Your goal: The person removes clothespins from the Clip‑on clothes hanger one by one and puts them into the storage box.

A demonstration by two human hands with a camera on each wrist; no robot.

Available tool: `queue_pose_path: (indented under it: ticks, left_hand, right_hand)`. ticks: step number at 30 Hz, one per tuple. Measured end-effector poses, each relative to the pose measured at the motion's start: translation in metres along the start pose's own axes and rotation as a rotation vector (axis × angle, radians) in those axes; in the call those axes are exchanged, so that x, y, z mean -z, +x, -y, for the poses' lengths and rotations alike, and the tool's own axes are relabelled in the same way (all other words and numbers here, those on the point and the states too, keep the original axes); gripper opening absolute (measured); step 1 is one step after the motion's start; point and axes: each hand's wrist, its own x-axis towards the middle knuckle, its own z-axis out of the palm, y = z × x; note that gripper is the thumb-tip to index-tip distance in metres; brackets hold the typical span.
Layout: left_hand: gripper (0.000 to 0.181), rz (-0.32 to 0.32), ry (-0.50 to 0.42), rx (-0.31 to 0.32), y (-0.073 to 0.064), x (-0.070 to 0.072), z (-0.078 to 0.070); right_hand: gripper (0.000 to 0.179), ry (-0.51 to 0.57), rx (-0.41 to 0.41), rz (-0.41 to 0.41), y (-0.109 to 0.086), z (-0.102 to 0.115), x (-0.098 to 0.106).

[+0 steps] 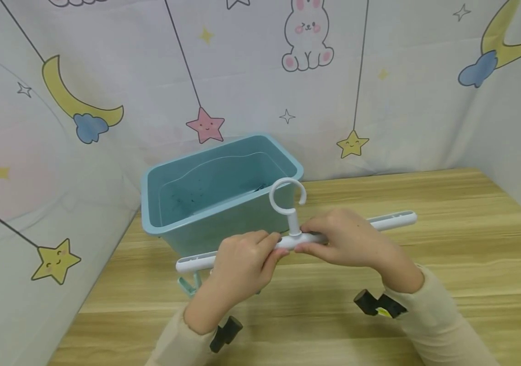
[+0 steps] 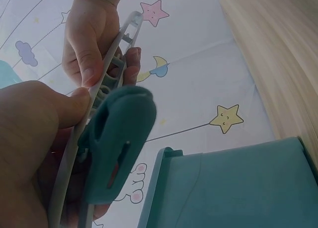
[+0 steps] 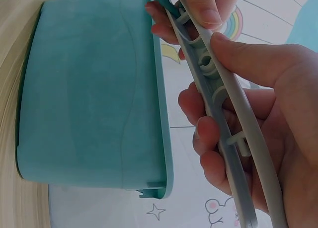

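A white clothes hanger (image 1: 393, 220) with a round open hook (image 1: 271, 195) is raised above the table, hook pointing up. Left of the hook, my left hand (image 1: 244, 259) grips the bar between thumb and fingers. My right hand (image 1: 345, 239) holds it just right of the hook. In both wrist views the hollow underside of the hanger (image 3: 253, 133) shows, with small ribs and pegs inside. A teal clip (image 2: 121, 143) is on the bar by my left hand; teal prongs (image 1: 188, 285) hang below the bar's left end in the head view.
Behind the hanger stands a teal plastic bin (image 1: 224, 218), open at the top, with small dark items (image 1: 260, 187) partly seen inside. The wood-grain table (image 1: 462, 244) stretches to the right. A printed cloth (image 1: 251, 91) hangs behind and at the sides.
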Motion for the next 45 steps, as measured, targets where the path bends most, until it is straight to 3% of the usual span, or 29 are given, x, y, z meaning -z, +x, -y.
queue_pose_path:
  ticks: [8,14,23,29,37,42,45]
  left_hand:
    - [0.031,-0.02,-0.044,0.013,0.001,0.004,-0.002]
    - [0.039,-0.06,-0.059,0.063,0.003,0.016,0.003]
    - [0.051,-0.277,-0.151,0.139,0.0,0.035,0.024]
    - [0.052,-0.344,-0.244,0.189,-0.002,0.042,0.035]
    - [0.054,-0.363,-0.383,0.278,-0.004,0.048,0.042]
    - [0.047,-0.349,-0.501,0.386,-0.004,0.048,0.044]
    - [0.051,-0.304,-0.601,0.485,-0.003,0.048,0.043]
  right_hand:
    - [0.025,-0.021,0.015,-0.028,-0.003,0.0,0.001]
    - [0.025,-0.031,-0.002,-0.035,-0.006,-0.003,0.007]
    - [0.016,0.006,-0.062,-0.04,-0.014,-0.01,0.025]
    - [0.018,0.04,-0.049,-0.085,-0.023,-0.018,0.038]
    - [0.021,0.066,-0.068,-0.147,-0.036,-0.029,0.055]
    - [0.021,0.044,-0.126,-0.172,-0.043,-0.031,0.063]
    - [0.022,0.029,-0.129,-0.194,-0.045,-0.031,0.067]
